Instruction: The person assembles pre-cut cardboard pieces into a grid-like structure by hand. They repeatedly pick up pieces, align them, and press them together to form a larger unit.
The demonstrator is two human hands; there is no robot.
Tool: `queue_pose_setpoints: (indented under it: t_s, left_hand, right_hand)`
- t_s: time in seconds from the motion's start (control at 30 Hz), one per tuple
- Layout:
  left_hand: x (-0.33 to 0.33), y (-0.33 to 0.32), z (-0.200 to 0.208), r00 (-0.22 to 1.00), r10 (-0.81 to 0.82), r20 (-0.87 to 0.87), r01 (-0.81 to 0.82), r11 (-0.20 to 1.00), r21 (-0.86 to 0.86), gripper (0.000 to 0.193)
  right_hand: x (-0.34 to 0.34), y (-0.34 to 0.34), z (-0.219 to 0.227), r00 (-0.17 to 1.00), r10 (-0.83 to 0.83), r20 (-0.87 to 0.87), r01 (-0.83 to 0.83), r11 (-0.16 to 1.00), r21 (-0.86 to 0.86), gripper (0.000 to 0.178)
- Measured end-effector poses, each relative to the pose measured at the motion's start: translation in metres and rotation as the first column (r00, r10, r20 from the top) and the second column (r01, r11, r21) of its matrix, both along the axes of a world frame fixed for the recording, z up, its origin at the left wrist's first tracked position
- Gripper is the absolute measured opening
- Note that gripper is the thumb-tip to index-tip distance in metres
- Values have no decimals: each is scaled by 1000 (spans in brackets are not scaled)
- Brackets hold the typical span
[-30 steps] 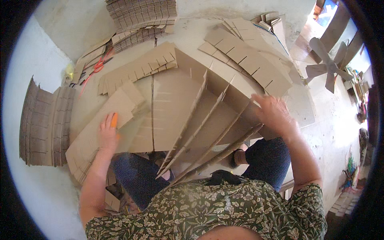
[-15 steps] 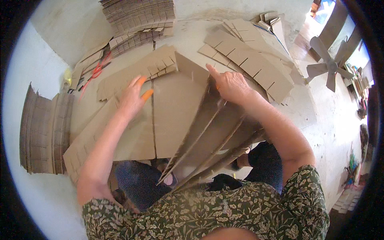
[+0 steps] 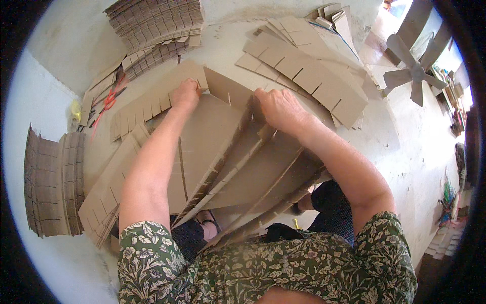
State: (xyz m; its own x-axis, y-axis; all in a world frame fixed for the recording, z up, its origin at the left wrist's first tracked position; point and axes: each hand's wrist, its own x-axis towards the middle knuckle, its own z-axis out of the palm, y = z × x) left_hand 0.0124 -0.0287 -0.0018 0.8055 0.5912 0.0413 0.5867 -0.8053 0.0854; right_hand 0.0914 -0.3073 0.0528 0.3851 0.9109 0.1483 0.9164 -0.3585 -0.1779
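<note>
In front of me, several long cardboard strips (image 3: pixel 304 177) stand on edge and run toward my lap. A shorter slotted cardboard strip (image 3: pixel 225 91) stands across their far ends. My right hand (image 3: pixel 281 109) is closed at the corner where that cross strip meets the long strips, fingertips curled over the edge. At the cross strip's other end, my left hand (image 3: pixel 187 96) is closed on cardboard, beside a flat pile of slotted strips (image 3: pixel 152 109). Its fingertips are hidden, so I cannot tell whether it pinches the cross strip or one from the pile.
More slotted strips (image 3: pixel 304 76) lie fanned at the far right. Tall cardboard stacks stand against the wall (image 3: pixel 157 25) and at the left (image 3: pixel 50 182). Red-handled scissors (image 3: pixel 110 99) lie at the far left. A grey fan (image 3: pixel 416 72) stands at the right.
My left hand has moved right and farther away, going from open fingers to closed on cardboard. My right hand's pointing finger has curled down onto the strip. The view has shifted slightly.
</note>
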Motion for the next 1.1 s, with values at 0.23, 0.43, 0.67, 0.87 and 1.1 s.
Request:
queue_pose_setpoints:
  t_s: [0.23,0.43,0.67,0.87,1.1]
  left_hand:
    - [-19,56,1,911,71,407,101,917,-385,12]
    - [-11,35,44,900,-39,433,108,985,-135,16]
    - [23,39,73,827,56,560,171,923,-345,28]
    - [60,33,105,919,-41,392,157,950,-271,17]
    - [94,11,133,910,93,404,184,783,-594,19]
  right_hand:
    - [-1,-17,8,999,38,9,-39,995,97,12]
    - [0,-35,14,998,54,30,-60,958,281,11]
    - [-4,-53,27,999,42,-14,-34,932,360,8]
    - [-1,-58,29,1000,25,12,-27,915,402,10]
    - [9,-64,26,999,29,29,-39,881,472,8]
